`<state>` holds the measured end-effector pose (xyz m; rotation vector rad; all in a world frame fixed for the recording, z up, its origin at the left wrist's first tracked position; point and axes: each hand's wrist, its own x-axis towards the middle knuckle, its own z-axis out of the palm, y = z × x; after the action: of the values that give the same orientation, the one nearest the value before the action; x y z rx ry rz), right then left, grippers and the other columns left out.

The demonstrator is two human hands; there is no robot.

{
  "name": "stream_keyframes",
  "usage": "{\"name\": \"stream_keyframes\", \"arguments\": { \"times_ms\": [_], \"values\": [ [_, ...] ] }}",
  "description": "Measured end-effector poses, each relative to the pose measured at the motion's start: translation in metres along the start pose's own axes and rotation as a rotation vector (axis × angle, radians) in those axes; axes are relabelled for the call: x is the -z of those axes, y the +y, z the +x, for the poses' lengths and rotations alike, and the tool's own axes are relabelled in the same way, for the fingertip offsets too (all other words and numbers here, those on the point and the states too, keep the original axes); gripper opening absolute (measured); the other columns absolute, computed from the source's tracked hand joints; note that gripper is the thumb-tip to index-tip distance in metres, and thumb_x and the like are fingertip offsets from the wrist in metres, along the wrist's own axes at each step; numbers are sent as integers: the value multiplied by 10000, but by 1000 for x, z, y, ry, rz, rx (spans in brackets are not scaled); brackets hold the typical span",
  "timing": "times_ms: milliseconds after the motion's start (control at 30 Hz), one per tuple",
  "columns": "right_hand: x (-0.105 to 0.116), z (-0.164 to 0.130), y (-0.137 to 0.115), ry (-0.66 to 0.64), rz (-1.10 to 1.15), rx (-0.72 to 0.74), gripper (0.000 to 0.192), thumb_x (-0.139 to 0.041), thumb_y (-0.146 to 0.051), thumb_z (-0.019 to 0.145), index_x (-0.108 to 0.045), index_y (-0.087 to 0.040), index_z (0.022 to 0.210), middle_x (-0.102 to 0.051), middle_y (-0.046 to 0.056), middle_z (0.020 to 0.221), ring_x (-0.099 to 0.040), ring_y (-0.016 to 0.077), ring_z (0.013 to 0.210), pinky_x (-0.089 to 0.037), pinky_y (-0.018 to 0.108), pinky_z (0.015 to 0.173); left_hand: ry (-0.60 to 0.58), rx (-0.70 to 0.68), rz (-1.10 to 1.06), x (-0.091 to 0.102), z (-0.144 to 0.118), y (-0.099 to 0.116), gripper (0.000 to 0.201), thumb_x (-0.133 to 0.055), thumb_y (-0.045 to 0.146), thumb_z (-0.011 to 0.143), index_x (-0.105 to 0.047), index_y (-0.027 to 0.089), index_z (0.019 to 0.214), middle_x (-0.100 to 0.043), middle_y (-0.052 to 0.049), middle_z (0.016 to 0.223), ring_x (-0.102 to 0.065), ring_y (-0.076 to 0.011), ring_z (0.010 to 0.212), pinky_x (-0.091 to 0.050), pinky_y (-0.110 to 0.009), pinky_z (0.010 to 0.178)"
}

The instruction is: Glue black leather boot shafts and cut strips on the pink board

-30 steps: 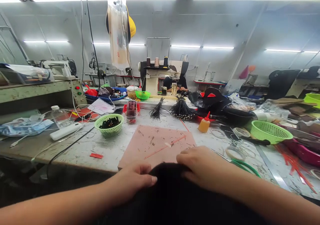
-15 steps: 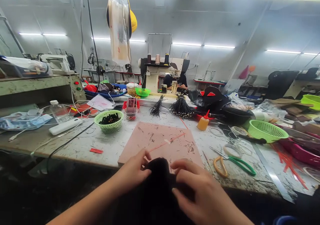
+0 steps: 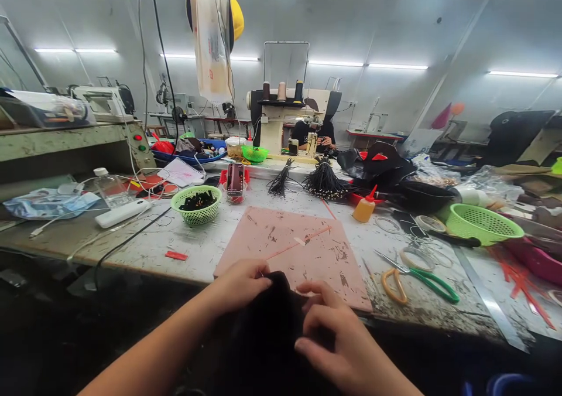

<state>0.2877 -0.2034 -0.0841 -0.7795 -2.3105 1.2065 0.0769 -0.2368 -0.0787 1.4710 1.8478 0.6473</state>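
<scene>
Low centre of the frame, the left hand (image 3: 240, 283) and right hand (image 3: 336, 340) both pinch a black cloth (image 3: 267, 331) at the surface's (image 3: 144, 255) near edge. It could slip from so slight a grip and fall; scissors (image 3: 413, 279) lie close right.

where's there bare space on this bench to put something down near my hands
The pink mat is mostly bare, apart from one thin red strip. A second free patch lies between the mat and the small green basket, near the red tab. Right of the mat it is crowded: scissors, rings, the big green basket.
</scene>
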Motion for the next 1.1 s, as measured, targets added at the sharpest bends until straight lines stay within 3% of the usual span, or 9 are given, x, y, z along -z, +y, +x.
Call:
{"name": "stream_keyframes", "arguments": {
  "times_ms": [133, 200, 333, 400, 467, 533, 800, 1000, 1100],
  "values": [
    [-5, -1, 20, 368, 22, -31, 227, -465, -423, 829, -528, -222, 744, -655, 42, 789, -622, 184, 678, -505, 290, 631, 37, 58, -146, -6, 3, -5, 167, -453, 351, 664, -502, 194, 638, -462, 47, 542, -449, -141, 515, -344, -243, 495],
    [-9, 0, 25, 432, -78, -51, 261, -575, -483, 748, -559, -228, 800, -644, 17, 678, -607, 192, 604, -497, 287, 563, 56, 70, -188, -10, 2, -5, 193, -461, 379, 655, -509, 192, 659, -462, 47, 551, -441, -140, 523, -342, -244, 501],
    [-11, 1, 24, 268, -204, -41, 219, -710, -362, 618, -566, -221, 701, -662, 39, 743, -628, 217, 675, -516, 319, 623, 62, 77, -226, -15, -2, -4, 225, -473, 403, 647, -519, 185, 676, -467, 45, 556, -426, -139, 528, -332, -249, 509],
    [-8, 1, 19, 185, -180, 12, 154, -650, -280, 656, -521, -209, 612, -648, 102, 1018, -618, 253, 924, -502, 361, 780, 57, 77, -231, -17, -3, -2, 222, -477, 401, 648, -521, 185, 672, -477, 42, 558, -430, -140, 533, -332, -251, 517],
    [-3, 1, 14, 87, -93, 65, 136, -603, -235, 663, -488, -203, 597, -476, 123, 1328, -471, 278, 1193, -411, 403, 945, 54, 72, -229, -19, -4, 0, 211, -484, 396, 648, -515, 188, 646, -481, 41, 553, -435, -143, 539, -329, -252, 521],
    [0, 1, 11, -6, 18, 63, 127, -575, -228, 665, -461, -209, 613, -350, 114, 1428, -360, 273, 1288, -336, 423, 1010, 49, 46, -209, -22, -4, 2, 213, -487, 396, 660, -521, 188, 629, -489, 37, 554, -444, -147, 549, -337, -254, 532],
    [-4, 2, 12, 131, 360, -67, 176, -571, -265, 669, -416, -224, 597, -526, 123, 1291, -488, 299, 1183, -331, 453, 995, 24, -127, -42, -20, -3, 13, 239, -480, 317, 789, -657, 211, 908, -693, -6, 838, -605, -194, 786, -435, -271, 711],
    [-4, -3, 15, 121, 553, -98, 175, -594, -252, 635, -436, -214, 571, -579, 87, 1237, -513, 304, 1135, -357, 416, 950, 45, -125, -53, -20, 1, 20, 179, -495, 218, 750, -665, 183, 792, -706, -14, 782, -631, -194, 771, -460, -276, 714],
    [-1, -2, 18, 121, 698, -126, 180, -568, -242, 611, -410, -206, 531, -622, 73, 1158, -577, 279, 964, -411, 372, 850, 54, -102, -133, -24, 2, 18, 177, -514, 252, 740, -670, 182, 787, -712, -15, 773, -641, -201, 765, -475, -277, 701]
  ]
}}
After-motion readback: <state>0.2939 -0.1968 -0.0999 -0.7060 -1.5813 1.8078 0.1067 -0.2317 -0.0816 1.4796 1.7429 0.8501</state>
